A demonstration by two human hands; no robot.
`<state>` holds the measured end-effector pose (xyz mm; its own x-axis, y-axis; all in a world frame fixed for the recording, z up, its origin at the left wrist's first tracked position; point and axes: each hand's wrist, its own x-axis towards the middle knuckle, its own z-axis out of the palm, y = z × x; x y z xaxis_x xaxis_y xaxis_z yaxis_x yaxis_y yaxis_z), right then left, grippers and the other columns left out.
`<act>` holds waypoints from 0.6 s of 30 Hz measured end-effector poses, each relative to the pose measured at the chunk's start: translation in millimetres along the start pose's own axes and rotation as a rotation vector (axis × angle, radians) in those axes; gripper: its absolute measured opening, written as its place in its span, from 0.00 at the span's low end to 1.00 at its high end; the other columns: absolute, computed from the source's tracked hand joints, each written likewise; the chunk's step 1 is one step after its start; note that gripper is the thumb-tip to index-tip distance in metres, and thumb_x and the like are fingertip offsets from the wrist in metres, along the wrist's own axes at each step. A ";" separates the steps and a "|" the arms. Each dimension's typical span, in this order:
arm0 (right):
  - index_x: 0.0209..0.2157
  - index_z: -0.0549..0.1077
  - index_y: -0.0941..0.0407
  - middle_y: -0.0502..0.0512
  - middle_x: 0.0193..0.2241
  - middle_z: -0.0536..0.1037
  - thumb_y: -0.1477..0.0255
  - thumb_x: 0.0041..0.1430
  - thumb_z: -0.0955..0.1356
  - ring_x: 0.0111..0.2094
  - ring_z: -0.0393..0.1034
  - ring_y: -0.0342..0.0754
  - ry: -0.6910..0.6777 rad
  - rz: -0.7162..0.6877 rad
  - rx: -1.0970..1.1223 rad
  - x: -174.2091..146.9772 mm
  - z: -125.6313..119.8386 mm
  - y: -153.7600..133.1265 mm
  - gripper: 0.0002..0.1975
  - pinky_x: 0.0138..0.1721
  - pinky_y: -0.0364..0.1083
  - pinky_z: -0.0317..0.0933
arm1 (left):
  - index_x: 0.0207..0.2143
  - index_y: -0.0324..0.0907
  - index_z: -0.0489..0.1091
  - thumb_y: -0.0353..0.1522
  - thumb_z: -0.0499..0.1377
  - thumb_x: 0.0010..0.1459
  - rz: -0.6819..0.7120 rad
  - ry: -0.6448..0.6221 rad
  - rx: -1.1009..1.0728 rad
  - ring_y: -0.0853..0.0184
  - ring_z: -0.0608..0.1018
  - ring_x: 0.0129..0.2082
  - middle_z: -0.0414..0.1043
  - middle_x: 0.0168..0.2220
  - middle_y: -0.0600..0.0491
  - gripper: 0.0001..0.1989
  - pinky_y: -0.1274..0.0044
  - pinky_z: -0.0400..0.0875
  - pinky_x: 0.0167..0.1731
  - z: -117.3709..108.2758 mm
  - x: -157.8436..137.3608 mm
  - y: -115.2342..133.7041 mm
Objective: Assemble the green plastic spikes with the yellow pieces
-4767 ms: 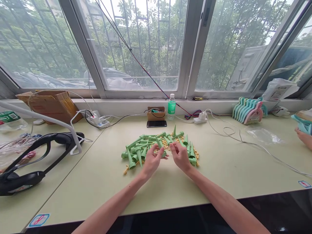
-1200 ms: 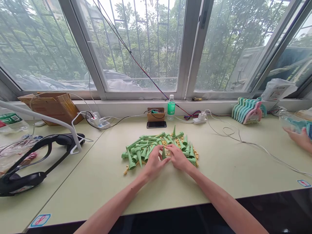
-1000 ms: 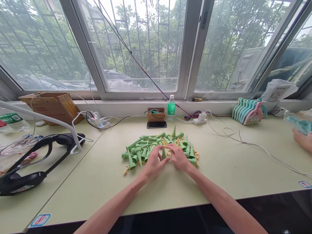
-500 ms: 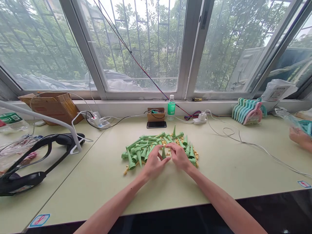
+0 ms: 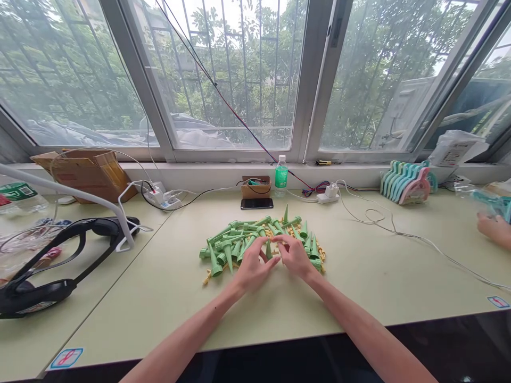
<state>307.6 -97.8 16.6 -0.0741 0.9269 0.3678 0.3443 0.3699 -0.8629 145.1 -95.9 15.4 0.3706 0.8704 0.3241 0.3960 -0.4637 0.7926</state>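
Over the near side of a pile of green plastic cone spikes [image 5: 226, 250], my two hands come close together. My left hand [image 5: 253, 267] curls its fingers and thumb around one green cone spike [image 5: 269, 250], which stands point up. Fingertips of my right hand [image 5: 294, 256] are pinched beside the spike's tip, near the left fingertips; whatever small thing they hold is hidden. Small yellow plastic pieces [image 5: 321, 249] lie among and under the green spikes, with a few at the pile's left front.
Behind the pile are a phone [image 5: 256, 204], a small cardboard box [image 5: 256, 187] and a bottle [image 5: 281, 175]. A black headset strap [image 5: 75, 234] lies left. White cable [image 5: 393, 226] and small hangers [image 5: 405, 182] are right. Another person's hand [image 5: 495, 230] works at the far right.
My hands keep nearly the same pose around the green cone spike. At the far right, the other person's hand and the clear bag by it have shifted slightly.
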 end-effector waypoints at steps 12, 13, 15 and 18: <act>0.40 0.74 0.55 0.56 0.40 0.79 0.70 0.61 0.61 0.19 0.68 0.43 -0.007 0.059 0.075 -0.4 0.5 3.3 0.12 0.22 0.46 0.65 | 0.50 0.44 0.66 0.40 0.59 0.57 0.021 0.004 0.002 0.73 0.73 0.26 0.68 0.48 0.48 0.19 0.77 0.72 0.25 -1.3 0.5 2.7; 0.40 0.74 0.55 0.56 0.40 0.79 0.69 0.61 0.61 0.18 0.67 0.42 -0.006 0.065 0.086 -0.3 0.7 4.1 0.12 0.22 0.45 0.65 | 0.50 0.44 0.66 0.40 0.58 0.58 0.024 0.006 0.002 0.73 0.73 0.26 0.68 0.48 0.48 0.19 0.77 0.72 0.25 -1.6 0.6 3.1; 0.40 0.75 0.55 0.56 0.40 0.79 0.69 0.61 0.62 0.17 0.66 0.42 -0.006 0.074 0.108 0.0 1.1 5.5 0.12 0.20 0.45 0.64 | 0.50 0.44 0.66 0.40 0.58 0.58 0.032 0.004 0.001 0.72 0.73 0.26 0.69 0.47 0.48 0.19 0.77 0.72 0.24 -2.0 0.8 3.9; 0.39 0.75 0.56 0.56 0.42 0.79 0.68 0.60 0.62 0.16 0.65 0.41 -0.008 0.090 0.146 0.4 1.3 7.5 0.12 0.18 0.45 0.63 | 0.50 0.44 0.67 0.40 0.58 0.58 0.037 0.002 -0.014 0.72 0.73 0.26 0.68 0.47 0.48 0.18 0.78 0.72 0.23 -1.8 0.9 3.8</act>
<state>308.9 -94.5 9.8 -0.0568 0.9569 0.2847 0.2098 0.2902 -0.9337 145.5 -96.6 19.6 0.3830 0.8532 0.3542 0.3700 -0.4930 0.7874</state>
